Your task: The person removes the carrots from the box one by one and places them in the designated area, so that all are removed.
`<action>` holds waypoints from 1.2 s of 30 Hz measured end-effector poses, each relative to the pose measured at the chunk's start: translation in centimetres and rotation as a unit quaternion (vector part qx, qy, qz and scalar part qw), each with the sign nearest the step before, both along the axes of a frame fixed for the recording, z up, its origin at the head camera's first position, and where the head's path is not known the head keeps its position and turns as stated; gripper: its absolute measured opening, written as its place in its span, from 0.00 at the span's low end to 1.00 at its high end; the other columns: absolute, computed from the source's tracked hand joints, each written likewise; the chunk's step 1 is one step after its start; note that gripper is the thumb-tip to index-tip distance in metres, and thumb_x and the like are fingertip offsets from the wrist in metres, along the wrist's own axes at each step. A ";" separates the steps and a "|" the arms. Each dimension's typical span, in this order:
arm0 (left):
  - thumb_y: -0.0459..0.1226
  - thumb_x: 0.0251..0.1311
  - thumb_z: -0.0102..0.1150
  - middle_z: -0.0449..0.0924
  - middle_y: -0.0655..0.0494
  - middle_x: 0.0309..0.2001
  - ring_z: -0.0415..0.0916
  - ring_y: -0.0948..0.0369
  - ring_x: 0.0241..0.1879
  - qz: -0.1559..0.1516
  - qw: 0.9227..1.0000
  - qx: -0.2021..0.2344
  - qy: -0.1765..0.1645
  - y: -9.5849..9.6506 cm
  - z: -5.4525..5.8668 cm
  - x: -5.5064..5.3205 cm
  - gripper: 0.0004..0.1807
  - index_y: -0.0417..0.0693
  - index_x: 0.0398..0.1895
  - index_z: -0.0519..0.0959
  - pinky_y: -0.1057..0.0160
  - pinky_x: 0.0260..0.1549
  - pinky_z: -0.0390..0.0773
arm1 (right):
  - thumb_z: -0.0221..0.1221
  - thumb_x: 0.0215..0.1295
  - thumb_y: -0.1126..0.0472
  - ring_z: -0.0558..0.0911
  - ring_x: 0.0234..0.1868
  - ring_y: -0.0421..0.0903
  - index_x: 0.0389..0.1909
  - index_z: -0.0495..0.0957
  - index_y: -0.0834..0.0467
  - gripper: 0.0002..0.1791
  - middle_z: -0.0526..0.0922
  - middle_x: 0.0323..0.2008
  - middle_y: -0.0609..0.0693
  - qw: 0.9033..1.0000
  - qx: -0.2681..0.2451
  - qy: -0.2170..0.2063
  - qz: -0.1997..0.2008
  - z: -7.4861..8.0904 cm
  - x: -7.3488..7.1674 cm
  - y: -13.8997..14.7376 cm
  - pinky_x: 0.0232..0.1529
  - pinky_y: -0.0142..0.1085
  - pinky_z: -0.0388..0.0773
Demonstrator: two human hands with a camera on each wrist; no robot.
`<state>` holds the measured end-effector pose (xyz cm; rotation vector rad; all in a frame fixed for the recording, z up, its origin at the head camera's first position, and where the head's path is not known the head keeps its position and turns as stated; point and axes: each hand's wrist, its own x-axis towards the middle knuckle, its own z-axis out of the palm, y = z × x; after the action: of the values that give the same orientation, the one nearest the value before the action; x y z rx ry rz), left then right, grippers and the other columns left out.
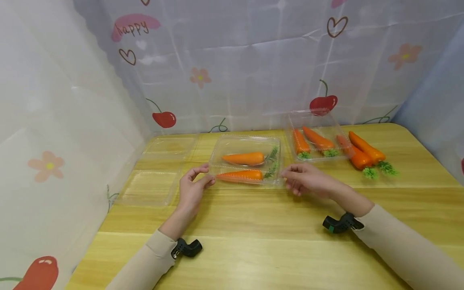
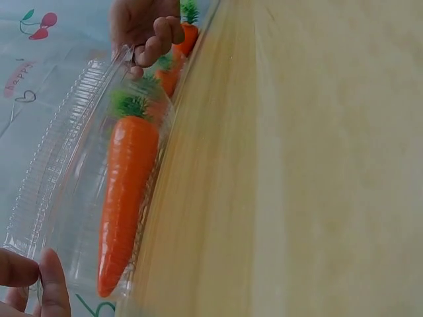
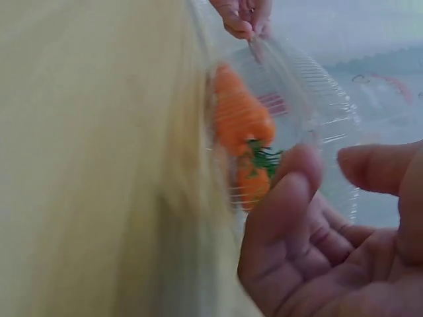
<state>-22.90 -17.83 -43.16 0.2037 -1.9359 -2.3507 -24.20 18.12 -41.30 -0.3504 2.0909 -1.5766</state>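
A clear plastic container (image 1: pixel 235 144) lies in front of me, and two orange carrots (image 1: pixel 243 158) with green tops are inside it. Its clear lid lies over them; whether it is fastened cannot be told. My left hand (image 1: pixel 192 189) pinches the container's front left edge between thumb and finger, seen close in the left wrist view. At the front right corner, my right hand (image 1: pixel 308 179) holds the edge with thumb and forefinger. The right wrist view is blurred, with a small gap between those fingertips. The carrots' tops point toward my right hand.
Back right stands another clear container (image 1: pixel 340 155) with carrots (image 1: pixel 318 139) under its lid. Two loose carrots (image 1: pixel 366 148) lie right of it. An open clear container (image 1: pixel 150 188) sits at the left. Printed curtains (image 1: pixel 246 88) border the wooden table (image 1: pixel 246 241).
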 end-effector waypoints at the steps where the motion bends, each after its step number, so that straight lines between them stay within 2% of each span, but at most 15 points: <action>1: 0.20 0.60 0.63 0.78 0.50 0.63 0.84 0.59 0.36 0.001 1.000 0.001 0.000 0.0 0.0 0.0 0.10 0.31 0.45 0.77 0.65 0.43 0.89 | 0.52 0.81 0.52 0.80 0.27 0.45 0.55 0.75 0.68 0.20 0.81 0.33 0.55 0.999 0.030 0.030 -0.003 0.3 0.1 0.0 0.29 0.35 0.83; 3: 0.20 0.61 0.62 0.77 0.48 0.64 0.84 0.60 0.34 0.004 1.000 0.001 0.001 0.0 0.0 0.0 0.09 0.31 0.44 0.78 0.65 0.42 0.89 | 0.55 0.80 0.52 0.81 0.28 0.47 0.54 0.77 0.65 0.19 0.82 0.35 0.57 0.992 0.088 0.094 -0.011 0.8 0.4 0.0 0.29 0.37 0.83; 6: 0.20 0.61 0.61 0.77 0.47 0.64 0.85 0.61 0.32 0.009 1.000 0.003 -0.001 0.1 0.0 0.2 0.09 0.30 0.44 0.78 0.66 0.41 0.89 | 0.58 0.77 0.51 0.82 0.28 0.47 0.49 0.81 0.59 0.15 0.84 0.39 0.55 0.970 0.158 0.181 -0.027 1.2 0.7 -0.3 0.28 0.37 0.82; 9: 0.20 0.62 0.60 0.77 0.48 0.64 0.85 0.62 0.31 0.015 1.000 0.004 -0.002 -0.1 0.1 0.5 0.11 0.26 0.47 0.77 0.66 0.40 0.89 | 0.61 0.75 0.52 0.80 0.26 0.47 0.46 0.81 0.56 0.11 0.85 0.42 0.54 0.955 0.184 0.228 -0.040 1.3 1.0 -0.7 0.26 0.36 0.79; 12: 0.20 0.62 0.60 0.77 0.49 0.63 0.85 0.63 0.30 0.018 1.000 0.004 -0.003 -0.1 0.1 0.7 0.12 0.24 0.48 0.76 0.67 0.41 0.89 | 0.62 0.74 0.53 0.82 0.29 0.47 0.46 0.79 0.56 0.11 0.86 0.42 0.55 0.951 0.184 0.245 -0.048 1.4 1.2 -0.8 0.26 0.35 0.79; 15: 0.20 0.62 0.60 0.77 0.49 0.62 0.85 0.63 0.30 0.018 1.000 0.007 -0.004 -0.1 0.1 0.9 0.11 0.25 0.47 0.76 0.66 0.41 0.89 | 0.64 0.73 0.53 0.85 0.36 0.46 0.46 0.78 0.54 0.10 0.86 0.43 0.54 0.946 0.180 0.266 -0.048 1.2 1.3 -0.8 0.30 0.35 0.82; 19: 0.19 0.61 0.60 0.78 0.48 0.62 0.85 0.62 0.30 0.025 1.000 0.019 -0.001 -0.2 0.0 1.1 0.08 0.28 0.44 0.78 0.65 0.41 0.89 | 0.66 0.70 0.53 0.84 0.43 0.45 0.44 0.80 0.51 0.09 0.84 0.45 0.49 0.932 0.173 0.317 -0.042 0.9 1.3 -0.8 0.40 0.36 0.85; 22: 0.19 0.61 0.59 0.78 0.48 0.61 0.85 0.61 0.30 0.031 0.999 0.023 0.002 -0.3 -0.1 1.3 0.08 0.29 0.43 0.78 0.65 0.40 0.89 | 0.67 0.69 0.53 0.83 0.44 0.45 0.43 0.81 0.50 0.08 0.83 0.45 0.47 0.925 0.162 0.341 -0.037 0.6 1.2 -0.9 0.42 0.38 0.85; 29: 0.18 0.61 0.59 0.76 0.46 0.63 0.85 0.61 0.30 0.030 0.999 0.023 0.002 -0.4 -0.1 1.4 0.10 0.26 0.45 0.78 0.65 0.39 0.90 | 0.72 0.63 0.49 0.83 0.48 0.51 0.47 0.79 0.50 0.17 0.81 0.49 0.48 0.924 0.162 0.347 -0.013 0.4 1.0 -0.9 0.39 0.39 0.87; 32: 0.17 0.60 0.59 0.75 0.46 0.63 0.85 0.61 0.30 0.029 0.999 0.027 0.004 -0.4 0.0 1.5 0.10 0.26 0.45 0.78 0.65 0.39 0.90 | 0.73 0.61 0.47 0.83 0.48 0.53 0.47 0.79 0.50 0.20 0.81 0.50 0.48 0.918 0.175 0.357 -0.006 0.2 0.9 -0.9 0.38 0.40 0.86; 36: 0.18 0.60 0.59 0.75 0.46 0.62 0.85 0.60 0.30 0.029 0.999 0.023 0.003 -0.3 0.0 1.6 0.09 0.26 0.44 0.78 0.64 0.39 0.90 | 0.73 0.62 0.47 0.82 0.48 0.53 0.47 0.82 0.49 0.18 0.81 0.51 0.48 0.905 0.186 0.381 -0.005 0.0 0.8 -1.0 0.38 0.41 0.84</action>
<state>-21.31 -18.15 -43.16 0.2525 -1.8484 -2.3572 -23.38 17.10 -41.33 -0.9292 2.9072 -1.0787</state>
